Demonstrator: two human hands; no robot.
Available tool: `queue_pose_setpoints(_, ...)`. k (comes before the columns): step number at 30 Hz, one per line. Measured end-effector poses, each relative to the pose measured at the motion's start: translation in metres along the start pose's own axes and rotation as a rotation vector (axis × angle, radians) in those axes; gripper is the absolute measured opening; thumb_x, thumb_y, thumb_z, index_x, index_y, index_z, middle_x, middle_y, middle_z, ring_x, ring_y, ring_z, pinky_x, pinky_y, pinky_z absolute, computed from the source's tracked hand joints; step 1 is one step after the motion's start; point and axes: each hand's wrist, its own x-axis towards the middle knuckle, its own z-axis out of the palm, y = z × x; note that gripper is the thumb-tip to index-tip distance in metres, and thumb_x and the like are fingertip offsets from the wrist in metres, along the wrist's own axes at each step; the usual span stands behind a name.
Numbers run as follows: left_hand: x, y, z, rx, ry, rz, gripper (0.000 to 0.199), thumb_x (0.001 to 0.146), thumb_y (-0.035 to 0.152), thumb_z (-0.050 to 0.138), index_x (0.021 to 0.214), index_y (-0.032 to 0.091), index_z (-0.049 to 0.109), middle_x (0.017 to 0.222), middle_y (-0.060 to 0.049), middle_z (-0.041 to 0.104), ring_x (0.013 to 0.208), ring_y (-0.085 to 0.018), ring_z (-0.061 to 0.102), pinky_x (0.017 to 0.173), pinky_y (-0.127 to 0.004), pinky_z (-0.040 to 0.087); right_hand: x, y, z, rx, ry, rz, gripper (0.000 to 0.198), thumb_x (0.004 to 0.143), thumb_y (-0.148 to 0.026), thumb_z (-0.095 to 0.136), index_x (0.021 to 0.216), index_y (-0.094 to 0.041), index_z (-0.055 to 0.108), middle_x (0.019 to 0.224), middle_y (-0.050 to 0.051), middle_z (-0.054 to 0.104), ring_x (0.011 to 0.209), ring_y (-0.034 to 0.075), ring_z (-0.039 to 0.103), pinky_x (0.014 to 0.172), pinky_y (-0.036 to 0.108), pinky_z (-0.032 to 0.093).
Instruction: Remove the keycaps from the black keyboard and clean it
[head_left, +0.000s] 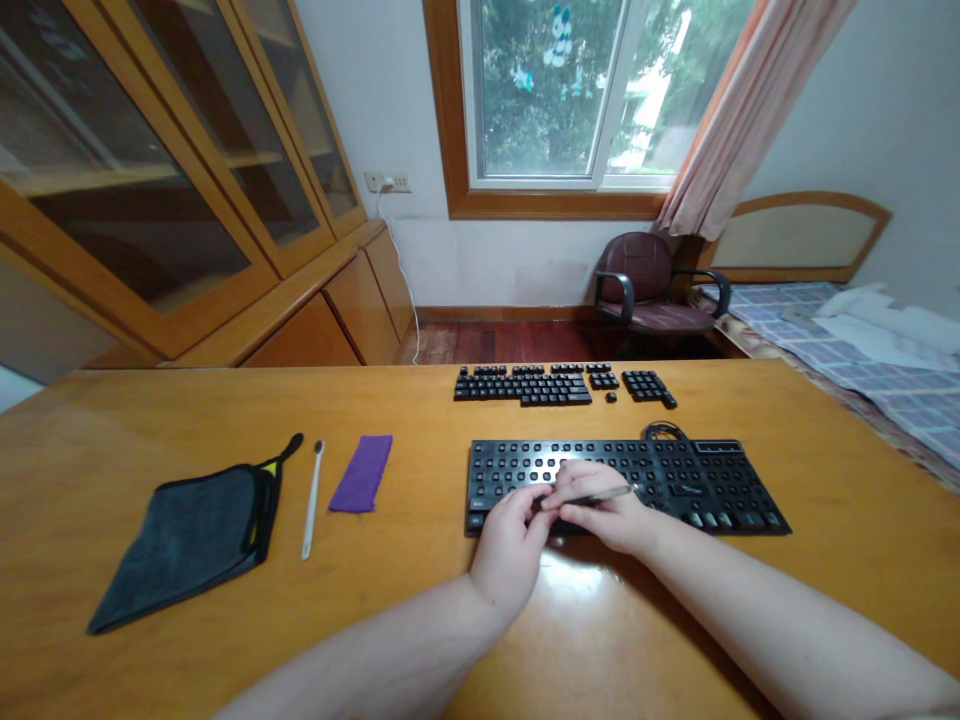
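Observation:
A black keyboard lies in front of me, most of its key switches bare and a few large keycaps still on at its lower left corner. Over its front middle, my right hand is closed around a slim metal tool that looks like tweezers, its far end sticking out to the right. My left hand is pinched beside the right fingertips, above the keyboard's lower edge. Whatever the left fingers hold is hidden. Behind the keyboard, removed black keycaps stand in rows, grouped as on a keyboard.
Left on the wooden table lie a purple cloth, a white toothbrush and a folded grey cloth. The keyboard's coiled cable sits at its back edge. Beyond the table stand an office chair and a bed.

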Motion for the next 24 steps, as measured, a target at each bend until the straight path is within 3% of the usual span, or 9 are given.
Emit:
queue_pose_setpoints(5,0.003,-0.001,0.0,-0.029,-0.006,-0.02,0.016,0.081,0.024,0.055,0.092,0.018,0.065,0.089,-0.005,0.067,0.079,-0.017,0.061,0.072,-0.029,0.05,-0.004,0.004,0.004,0.059,0.068,0.08,0.017,0.085,-0.029,0.058,0.092,-0.022,0.071,0.074,0.003,0.059,0.068,0.013,0.056,0.061,0.026,0.047)
queue_pose_setpoints(10,0.002,-0.005,-0.001,-0.082,0.033,0.015,0.027,0.087,0.03,0.049,0.11,0.021,0.059,0.108,-0.007,0.062,0.094,-0.018,0.059,0.083,-0.031,0.048,-0.007,0.011,0.004,-0.005,0.176,0.065,0.015,0.084,-0.025,0.059,0.094,-0.023,0.07,0.08,0.004,0.062,0.073,0.015,0.059,0.067,0.029,0.049)
queue_pose_setpoints(18,0.002,-0.011,0.001,-0.291,0.074,-0.077,0.029,0.087,0.03,0.048,0.111,0.017,0.057,0.089,-0.006,0.062,0.071,-0.013,0.055,0.069,-0.027,0.048,-0.006,0.006,0.002,-0.076,0.092,0.02,0.019,0.088,-0.028,0.052,0.092,-0.02,0.069,0.078,0.005,0.066,0.076,0.016,0.061,0.071,0.03,0.049)
queue_pose_setpoints(21,0.003,-0.013,0.005,-0.373,0.118,-0.114,0.029,0.087,0.027,0.048,0.114,0.018,0.052,0.087,-0.004,0.058,0.067,-0.011,0.052,0.064,-0.024,0.046,-0.006,0.006,0.004,-0.026,0.189,0.035,0.032,0.093,-0.031,0.042,0.078,-0.019,0.068,0.07,0.005,0.063,0.07,0.016,0.059,0.069,0.031,0.049)
queue_pose_setpoints(24,0.003,-0.015,0.008,-0.421,0.139,-0.118,0.026,0.086,0.026,0.049,0.111,0.018,0.049,0.091,-0.004,0.057,0.068,-0.011,0.053,0.062,-0.022,0.045,-0.007,0.006,0.004,-0.071,0.354,0.086,0.033,0.093,-0.03,0.038,0.077,-0.019,0.064,0.076,0.006,0.062,0.075,0.018,0.06,0.072,0.033,0.049)
